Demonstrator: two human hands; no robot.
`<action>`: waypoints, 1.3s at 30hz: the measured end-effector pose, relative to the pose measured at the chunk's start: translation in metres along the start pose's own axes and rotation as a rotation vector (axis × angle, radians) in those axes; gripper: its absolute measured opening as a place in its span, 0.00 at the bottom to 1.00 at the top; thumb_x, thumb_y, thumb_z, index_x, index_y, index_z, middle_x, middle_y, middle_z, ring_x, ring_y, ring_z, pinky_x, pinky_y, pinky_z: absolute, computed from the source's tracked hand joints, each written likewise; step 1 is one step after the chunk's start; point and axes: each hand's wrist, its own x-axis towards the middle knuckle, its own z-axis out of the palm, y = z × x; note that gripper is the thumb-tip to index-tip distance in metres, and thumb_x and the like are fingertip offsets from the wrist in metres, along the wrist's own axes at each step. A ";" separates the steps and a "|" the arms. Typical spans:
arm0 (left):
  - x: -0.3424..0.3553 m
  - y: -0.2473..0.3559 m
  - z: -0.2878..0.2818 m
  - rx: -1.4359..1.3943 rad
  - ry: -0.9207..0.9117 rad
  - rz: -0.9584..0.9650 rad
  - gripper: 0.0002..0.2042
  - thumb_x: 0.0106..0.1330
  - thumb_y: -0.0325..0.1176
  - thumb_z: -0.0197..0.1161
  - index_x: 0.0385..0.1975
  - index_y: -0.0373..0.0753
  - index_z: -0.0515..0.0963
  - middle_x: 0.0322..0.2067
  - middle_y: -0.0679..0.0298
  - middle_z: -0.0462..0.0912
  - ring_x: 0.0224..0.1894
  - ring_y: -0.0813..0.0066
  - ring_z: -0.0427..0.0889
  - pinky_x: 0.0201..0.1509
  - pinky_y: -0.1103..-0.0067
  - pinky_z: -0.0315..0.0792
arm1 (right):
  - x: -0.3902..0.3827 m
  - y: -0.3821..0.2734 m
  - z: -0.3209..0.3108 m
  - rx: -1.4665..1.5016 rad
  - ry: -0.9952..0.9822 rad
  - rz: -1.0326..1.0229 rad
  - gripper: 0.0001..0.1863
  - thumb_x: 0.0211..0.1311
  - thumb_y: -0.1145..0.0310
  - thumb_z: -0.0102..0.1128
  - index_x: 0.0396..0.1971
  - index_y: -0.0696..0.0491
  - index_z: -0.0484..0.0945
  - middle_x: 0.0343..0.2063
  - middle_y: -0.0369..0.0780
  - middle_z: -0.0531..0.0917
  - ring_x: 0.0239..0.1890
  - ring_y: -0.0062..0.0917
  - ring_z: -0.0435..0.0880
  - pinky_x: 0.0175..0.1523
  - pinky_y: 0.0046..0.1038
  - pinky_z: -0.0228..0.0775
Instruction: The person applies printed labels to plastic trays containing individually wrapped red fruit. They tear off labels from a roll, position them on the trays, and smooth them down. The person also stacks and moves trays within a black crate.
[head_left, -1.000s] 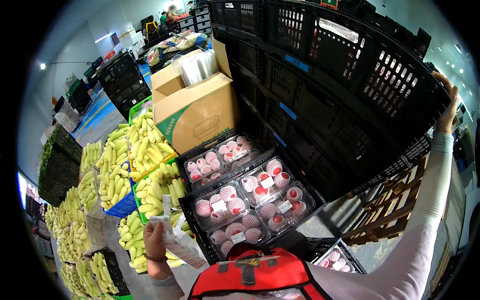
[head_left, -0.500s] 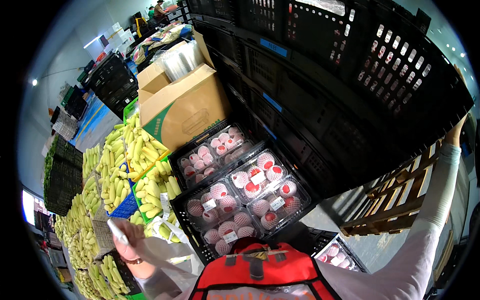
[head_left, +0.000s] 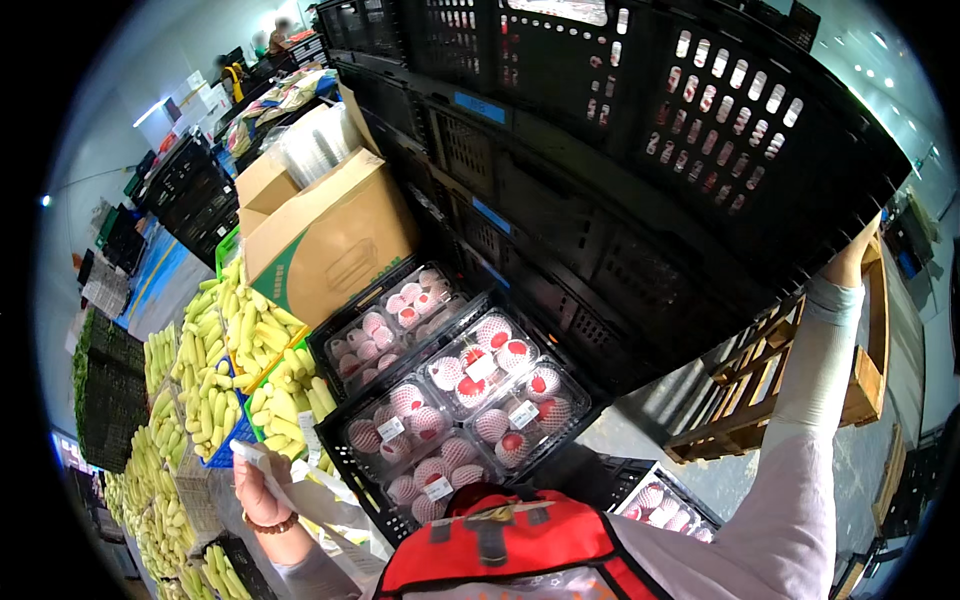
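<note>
My left hand [head_left: 262,495], a beaded bracelet at its wrist, is closed round a white paper strip [head_left: 250,457] beside the crates of pale green gourds [head_left: 285,410]. My right arm stretches out far to the right. There my right hand [head_left: 852,262] grips the lower edge of a large black crate [head_left: 640,240] with slotted walls; its fingers are mostly hidden behind it. Below, a black crate [head_left: 345,425] bears clear plastic boxes [head_left: 480,372] of red fruit in pink foam nets, with white labels on the lids. Behind it, another crate holds more boxes [head_left: 410,300].
An open cardboard box [head_left: 335,235] with clear plastic trays inside stands behind the fruit crates. Stacked black crates [head_left: 480,155] rise ahead. A wooden pallet [head_left: 740,405] lies at the right. More boxed fruit [head_left: 655,505] sits low right. People [head_left: 280,35] are far off.
The view has shifted, so the crates and boxes appear further left. My left hand has turned, and more of the white strip shows. My right hand stays on the large crate's edge.
</note>
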 end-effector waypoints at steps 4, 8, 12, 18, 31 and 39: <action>-0.006 -0.009 -0.015 0.068 0.030 -0.050 0.14 0.62 0.42 0.61 0.40 0.41 0.71 0.24 0.67 0.76 0.23 0.75 0.73 0.28 0.81 0.67 | 0.000 -0.008 0.016 0.065 -0.055 0.024 0.24 0.71 0.58 0.41 0.59 0.56 0.64 0.49 0.42 0.76 0.45 0.27 0.79 0.48 0.26 0.74; -0.009 -0.014 -0.011 0.067 0.178 -0.095 0.11 0.64 0.41 0.60 0.38 0.42 0.71 0.24 0.67 0.76 0.22 0.76 0.73 0.26 0.81 0.67 | 0.002 -0.022 0.030 0.135 -0.132 0.072 0.24 0.71 0.57 0.41 0.60 0.56 0.63 0.49 0.42 0.76 0.45 0.28 0.80 0.47 0.27 0.75; -0.010 -0.024 -0.023 0.075 0.259 -0.105 0.09 0.66 0.40 0.56 0.39 0.42 0.72 0.24 0.66 0.77 0.23 0.75 0.74 0.28 0.80 0.69 | 0.000 -0.040 0.038 0.158 -0.192 0.097 0.25 0.70 0.56 0.41 0.60 0.56 0.62 0.50 0.43 0.76 0.44 0.28 0.80 0.47 0.28 0.75; -0.001 -0.040 -0.047 0.093 0.164 -0.238 0.08 0.67 0.34 0.54 0.43 0.41 0.72 0.32 0.67 0.79 0.28 0.80 0.77 0.32 0.81 0.73 | -0.003 -0.072 0.038 0.166 -0.251 0.108 0.26 0.70 0.55 0.42 0.61 0.56 0.62 0.50 0.44 0.76 0.44 0.30 0.81 0.46 0.30 0.76; 0.038 -0.066 0.106 -0.030 -0.683 -0.515 0.09 0.63 0.26 0.54 0.41 0.32 0.75 0.46 0.54 0.77 0.44 0.71 0.79 0.47 0.76 0.73 | -0.023 -0.115 0.049 0.243 -0.270 0.149 0.30 0.68 0.55 0.46 0.64 0.56 0.59 0.55 0.45 0.72 0.54 0.32 0.74 0.59 0.32 0.66; -0.001 -0.067 0.191 -0.610 -0.716 -0.397 0.16 0.63 0.32 0.61 0.51 0.40 0.75 0.65 0.55 0.58 0.63 0.56 0.65 0.65 0.52 0.57 | -0.112 -0.251 0.056 -0.276 -0.680 -0.268 0.40 0.59 0.57 0.58 0.68 0.54 0.51 0.63 0.47 0.64 0.61 0.34 0.69 0.62 0.33 0.61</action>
